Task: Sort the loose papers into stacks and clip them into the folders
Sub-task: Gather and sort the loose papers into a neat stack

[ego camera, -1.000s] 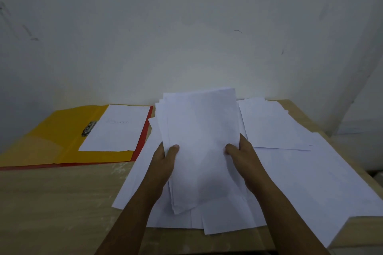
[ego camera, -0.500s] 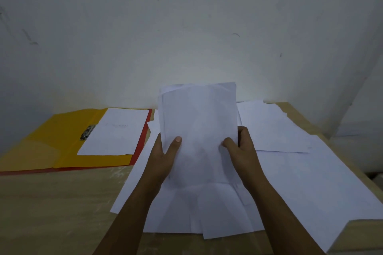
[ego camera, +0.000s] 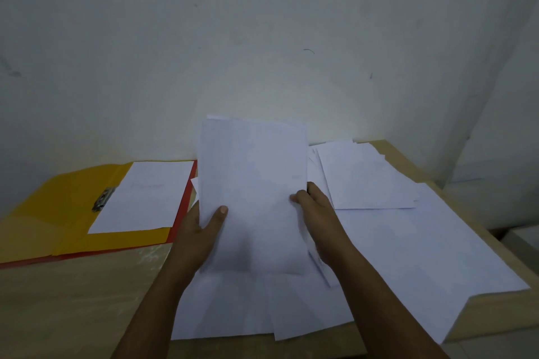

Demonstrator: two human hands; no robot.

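I hold a stack of white papers (ego camera: 253, 183) upright above the table, its bottom edge resting on the sheets below. My left hand (ego camera: 201, 233) grips the stack's left edge with the thumb across the front. My right hand (ego camera: 316, 221) grips the right edge the same way. Loose white sheets (ego camera: 393, 242) lie spread under and to the right of the stack. An open yellow folder (ego camera: 58, 213) with a metal clip (ego camera: 103, 198) lies at the left, one white sheet (ego camera: 145, 195) lying in it beside the clip.
A red folder edge (ego camera: 180, 213) shows under the yellow one. The wooden table (ego camera: 73, 300) reaches a white wall at the back, and its right edge (ego camera: 501, 251) drops off beside a white surface. More overlapping sheets (ego camera: 358, 175) lie at the back right.
Both hands have raised the stack from tilted to nearly upright and squared its edges. The sheets now line up more evenly.
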